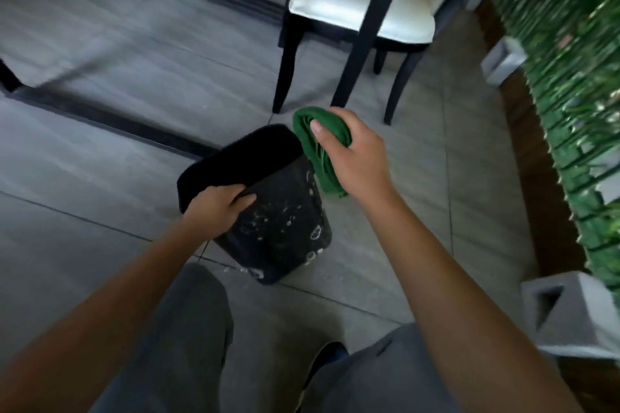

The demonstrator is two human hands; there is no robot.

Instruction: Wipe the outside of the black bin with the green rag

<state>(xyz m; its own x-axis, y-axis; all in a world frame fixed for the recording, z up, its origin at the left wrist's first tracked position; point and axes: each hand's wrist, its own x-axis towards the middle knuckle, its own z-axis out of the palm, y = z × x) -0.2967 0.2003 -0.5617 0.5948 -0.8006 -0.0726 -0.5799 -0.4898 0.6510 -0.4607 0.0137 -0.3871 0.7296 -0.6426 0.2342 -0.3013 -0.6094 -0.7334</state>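
Note:
The black bin [285, 225] stands tilted on the grey tiled floor in the middle of the head view, its opening turned away from me. Its near wall is spotted with pale marks and droplets. My left hand [219, 208] grips the bin's near rim, thumb lying on the outer wall. My right hand [355, 157] holds the bunched green rag [318, 151] just right of the bin's upper right edge. The rag hangs down beside the bin's right wall; whether it touches the wall I cannot tell.
A chair [359, 10] with a white seat and black legs stands just beyond the bin. A green hedge wall [577, 77] runs along the right, with grey concrete blocks [570, 315] at its foot. A black door track [100, 121] crosses the floor at left. My knees fill the bottom.

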